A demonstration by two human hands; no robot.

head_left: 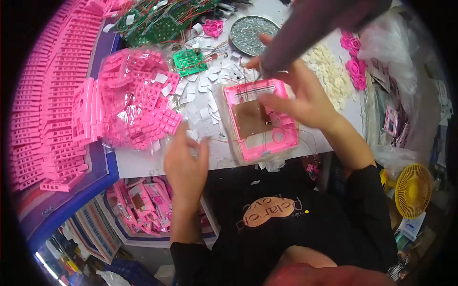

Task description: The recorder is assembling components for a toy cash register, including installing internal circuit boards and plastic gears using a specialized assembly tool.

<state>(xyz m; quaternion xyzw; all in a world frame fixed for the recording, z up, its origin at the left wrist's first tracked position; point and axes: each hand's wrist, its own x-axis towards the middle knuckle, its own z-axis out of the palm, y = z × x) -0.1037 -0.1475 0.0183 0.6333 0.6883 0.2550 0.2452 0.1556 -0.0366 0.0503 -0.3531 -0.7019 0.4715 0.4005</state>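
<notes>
Nearest to the person, below the table edge and to the left of the pink housing [261, 123], a tray of loose pink parts [143, 205] sat by the knees. The left hand [185, 164] lay just in front and left of the housing, flat and open with the fingers spread, gripping nothing and touching the scattered white paper squares [198, 97]. The housing itself lay flat on the white tabletop [143, 162], face up, with a brown panel [250, 119] seated in its middle and thin wires trailing out over its edges.

The right hand [300, 100] rested across the housing's right and far side, fingers loosely bent toward the panel. I could not tell whether it pinched a wire or only steadied the shell.

To my eye this was the stage of seating the panel and dressing its wires. What that called for was a steady hold on the shell and care that no wire got trapped under an edge.

Left of the housing lay a clear bag of pink keypads [138, 97]. Beyond it were a small green circuit board [190, 62], a round metal dish [250, 33] and a heap of white discs [331, 69]. A dark sleeve [315, 24] reached in over the far edge. Stacked pink frames [45, 109] filled the far left.
</notes>
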